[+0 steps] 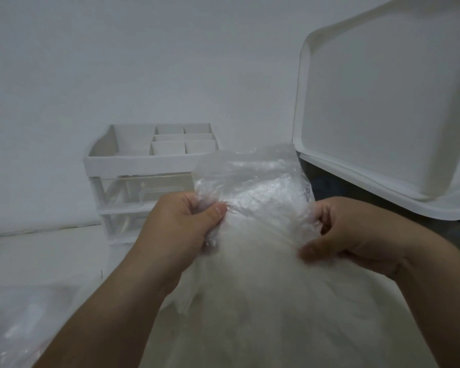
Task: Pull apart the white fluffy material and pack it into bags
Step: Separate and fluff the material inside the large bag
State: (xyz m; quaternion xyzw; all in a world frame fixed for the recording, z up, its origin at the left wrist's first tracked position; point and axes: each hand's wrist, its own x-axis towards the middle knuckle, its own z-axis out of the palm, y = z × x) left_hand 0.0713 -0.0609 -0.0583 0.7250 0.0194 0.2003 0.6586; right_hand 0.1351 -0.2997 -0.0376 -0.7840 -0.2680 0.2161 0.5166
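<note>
A clear plastic bag (252,181) is held up in front of me, its crinkled top standing above both hands. White fluffy material (263,301) fills its lower part, reaching down to the bottom edge of the view. My left hand (181,224) grips the bag's left side, thumb pressed onto the plastic. My right hand (353,232) pinches the bag's right side with curled fingers. Both hands are about level, close to the top of the filling.
A white desk organiser (144,158) with compartments and clear drawers stands against the wall behind the bag. A white bin with its lid (383,102) raised stands at the right. More clear plastic (24,322) lies on the white surface at lower left.
</note>
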